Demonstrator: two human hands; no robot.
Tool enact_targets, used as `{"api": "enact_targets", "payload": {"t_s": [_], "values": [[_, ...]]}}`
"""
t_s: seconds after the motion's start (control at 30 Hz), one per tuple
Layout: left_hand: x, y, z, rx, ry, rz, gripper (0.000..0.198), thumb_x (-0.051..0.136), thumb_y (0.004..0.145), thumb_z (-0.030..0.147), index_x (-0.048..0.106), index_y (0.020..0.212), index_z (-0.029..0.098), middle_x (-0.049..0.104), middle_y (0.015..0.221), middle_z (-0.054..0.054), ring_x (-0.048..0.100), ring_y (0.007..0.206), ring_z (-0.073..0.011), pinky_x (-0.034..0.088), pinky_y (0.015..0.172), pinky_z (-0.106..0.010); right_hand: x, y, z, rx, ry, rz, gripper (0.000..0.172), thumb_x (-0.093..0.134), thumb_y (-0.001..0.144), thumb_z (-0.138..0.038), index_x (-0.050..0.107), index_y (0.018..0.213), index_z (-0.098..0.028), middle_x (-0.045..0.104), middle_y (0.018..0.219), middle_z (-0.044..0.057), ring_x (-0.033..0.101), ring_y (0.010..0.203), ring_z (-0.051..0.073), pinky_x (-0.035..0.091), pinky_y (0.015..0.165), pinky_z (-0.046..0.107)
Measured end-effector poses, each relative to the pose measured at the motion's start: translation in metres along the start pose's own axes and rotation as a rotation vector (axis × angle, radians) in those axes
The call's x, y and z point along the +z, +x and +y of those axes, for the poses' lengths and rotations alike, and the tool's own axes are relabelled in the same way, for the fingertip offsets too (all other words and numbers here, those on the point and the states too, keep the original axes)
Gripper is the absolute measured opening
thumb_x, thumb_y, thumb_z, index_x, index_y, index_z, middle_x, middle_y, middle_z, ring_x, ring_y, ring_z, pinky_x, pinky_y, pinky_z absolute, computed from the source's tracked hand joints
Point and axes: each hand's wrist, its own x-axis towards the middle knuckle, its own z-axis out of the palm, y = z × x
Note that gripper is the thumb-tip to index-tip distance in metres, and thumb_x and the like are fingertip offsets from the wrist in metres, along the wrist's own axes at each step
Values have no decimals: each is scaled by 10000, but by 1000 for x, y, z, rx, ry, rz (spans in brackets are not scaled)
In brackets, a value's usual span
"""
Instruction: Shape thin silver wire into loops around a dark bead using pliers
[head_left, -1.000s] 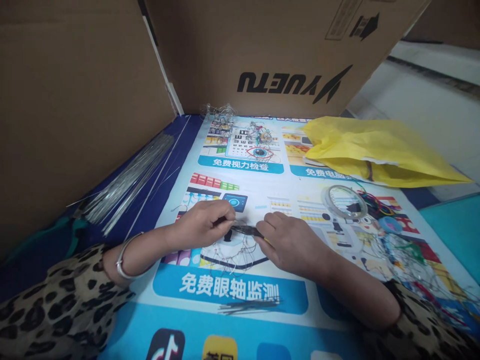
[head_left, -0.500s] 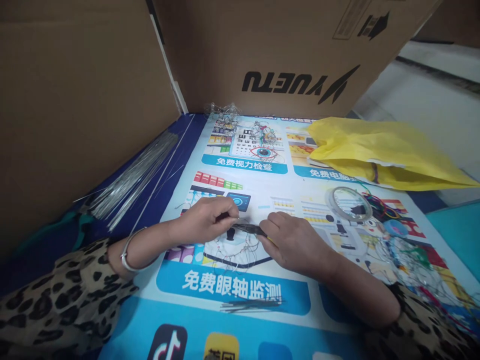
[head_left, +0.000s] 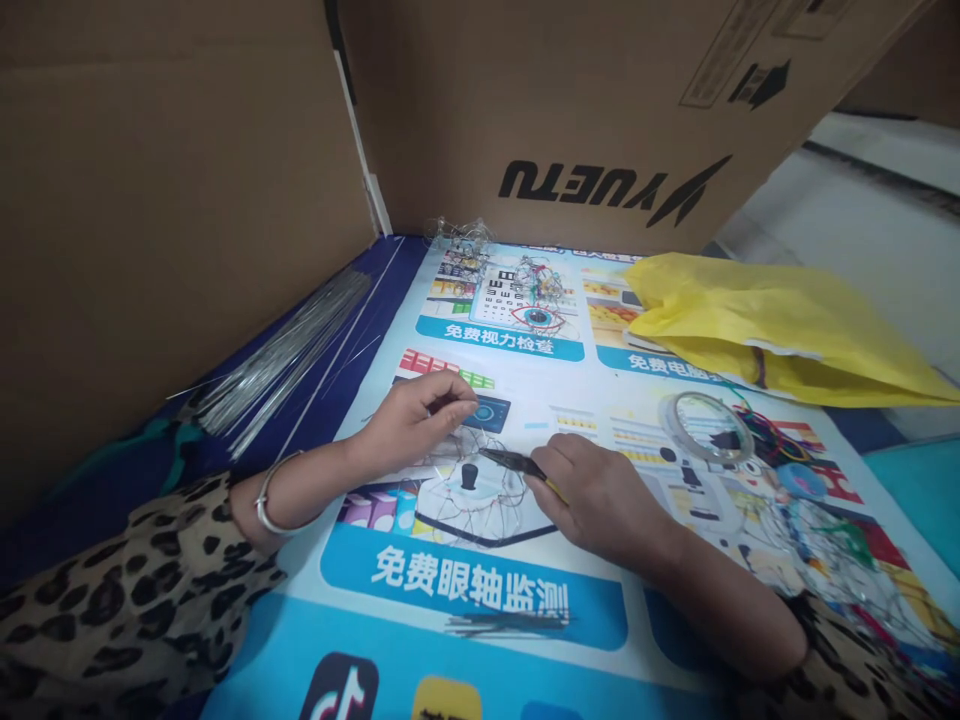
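Pliers (head_left: pixel 517 462) between hands (head_left: pixel 592 490), wire loops (head_left: pixel 480 500) beneath

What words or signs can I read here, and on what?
"YUETU", upside down, and an arrow: cardboard panel.
"免费视力检查", E chart above: printed sheet.
"免费眼轴监测": same sheet.
"免费电脑", rest unclear: same sheet.
Note-shaped logo: same sheet.
Too small: cardboard's fine print. Cut off: yellow icon.

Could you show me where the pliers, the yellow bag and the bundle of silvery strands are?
Pliers (head_left: pixel 514 461): head view, on their dark nose.
Yellow bag (head_left: pixel 772 310): head view, middle of its upper side.
Bundle of silvery strands (head_left: pixel 291 357): head view, midway along its length.
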Motion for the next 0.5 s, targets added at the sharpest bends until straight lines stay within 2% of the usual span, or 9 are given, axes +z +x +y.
{"api": "enact_targets", "payload": {"t_s": [0.27,0.5], "values": [[1,3,-10,4,195,-20,173,462,848,257,564,753,155,553,681,13,499,633,-94,383,592,-204,6,2,9,1,-47,101,211,397,874,-306,544,805,-171,561,790,63,484,746,170,342,622,265],[0,4,-8,66,245,-88,223,441,863,258,592,743,147,575,733,-23,528,724,-129,407,654,-241,4,3,12,5,-54,89,212,392,878,-301,539,799,-171,555,785,57,475,736,163,330,611,266]]}}
